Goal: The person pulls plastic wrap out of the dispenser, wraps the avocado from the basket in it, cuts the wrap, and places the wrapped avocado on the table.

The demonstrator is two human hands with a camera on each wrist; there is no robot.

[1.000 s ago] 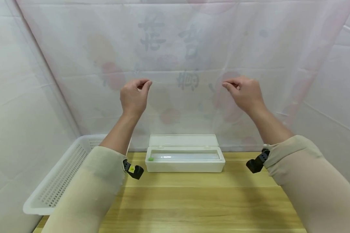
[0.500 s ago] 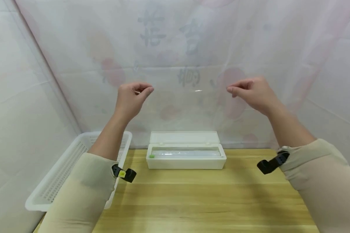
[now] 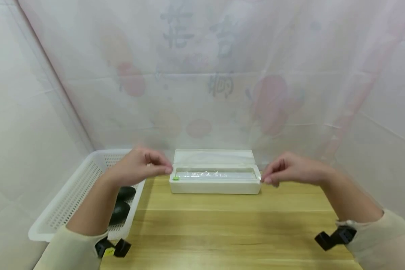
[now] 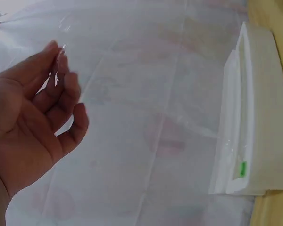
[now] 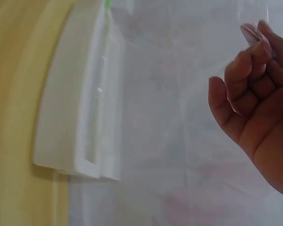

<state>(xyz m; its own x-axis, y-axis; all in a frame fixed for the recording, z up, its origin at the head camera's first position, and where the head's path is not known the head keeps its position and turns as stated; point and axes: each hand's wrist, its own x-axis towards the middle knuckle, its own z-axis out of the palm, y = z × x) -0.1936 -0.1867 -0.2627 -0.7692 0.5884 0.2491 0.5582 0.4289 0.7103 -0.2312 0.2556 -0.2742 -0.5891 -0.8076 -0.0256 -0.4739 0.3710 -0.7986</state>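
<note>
A white cling film dispenser [image 3: 216,188] stands at the back of the table with its lid [image 3: 214,155] raised. The roll shows through its long slot, and a green slider [image 3: 176,178] sits at the left end. My left hand [image 3: 135,168] pinches clear cling film [image 4: 58,70] between thumb and fingertips, by the dispenser's left end in the head view. At the right end, my right hand [image 3: 291,169] pinches another edge of the film [image 5: 254,35]. Between the hands the film is transparent and barely visible.
A white perforated basket [image 3: 38,234] stands on the left, holding dark green oval things [image 3: 120,213] partly hidden by my left forearm. Behind the table hangs a pale printed curtain [image 3: 202,97]. The wooden tabletop [image 3: 216,228] stretches in front of the dispenser.
Both hands have come down from high before the curtain to the dispenser's level, and stand a little farther apart. The dark green things in the basket have come into view.
</note>
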